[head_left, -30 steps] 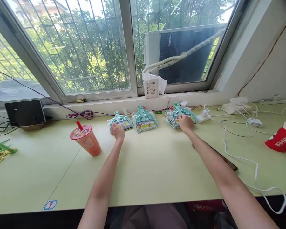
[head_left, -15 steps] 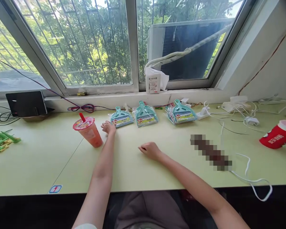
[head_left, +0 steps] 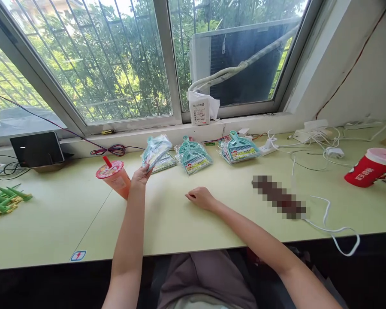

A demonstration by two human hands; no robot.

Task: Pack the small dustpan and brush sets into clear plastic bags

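My left hand [head_left: 141,175] grips a plastic-wrapped teal dustpan-and-brush pack [head_left: 156,150], raised and tilted above the table. Beneath it another wrapped pack [head_left: 166,162] lies on the table, partly covered from view. To the right are a middle pile of teal packs [head_left: 193,156] and a right-hand pile [head_left: 239,148]. My right hand [head_left: 200,198] rests on the pale green table [head_left: 180,231], fingers curled in, with nothing visible in them. Just left of my left forearm stands a pink drink cup with a red straw [head_left: 117,178].
A tablet [head_left: 37,150] and green plastic pieces [head_left: 6,198] are at the left. A tissue pack [head_left: 200,111] sits on the sill. White cables [head_left: 320,143], a red cup [head_left: 368,169] and a blurred-out item [head_left: 279,198] are at the right.
My left hand has taken hold of a pack from the left pile and lifted it, uncovering one below. My right hand stays on the table. The view has shifted slightly.
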